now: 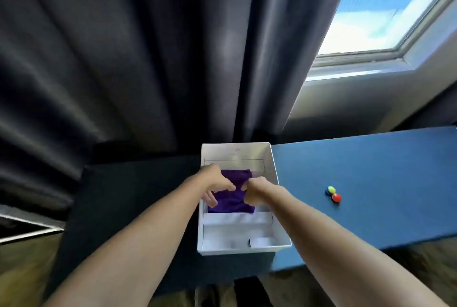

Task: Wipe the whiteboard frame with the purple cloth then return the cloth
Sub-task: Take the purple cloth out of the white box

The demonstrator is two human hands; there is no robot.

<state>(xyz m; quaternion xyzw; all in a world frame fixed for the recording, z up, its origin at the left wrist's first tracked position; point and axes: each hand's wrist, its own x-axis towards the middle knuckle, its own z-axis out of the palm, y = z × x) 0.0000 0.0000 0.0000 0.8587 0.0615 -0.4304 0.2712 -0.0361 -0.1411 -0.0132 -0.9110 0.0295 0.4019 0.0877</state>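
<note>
A purple cloth [232,201] lies folded inside an open white box [273,178] in the middle of the view. My left hand [215,183] rests on the cloth's left side, with fingers pinching its top edge and others reaching down beside it. My right hand [256,191] is closed on the cloth's upper right edge. Both hands meet over the cloth's centre. No whiteboard is in view.
The box sits between a black surface [123,207] on the left and a blue surface [371,183] on the right. Small round magnets, green-yellow, blue and red [333,194], lie on the blue surface. Dark curtains [148,59] hang behind, with a window [383,9] at upper right.
</note>
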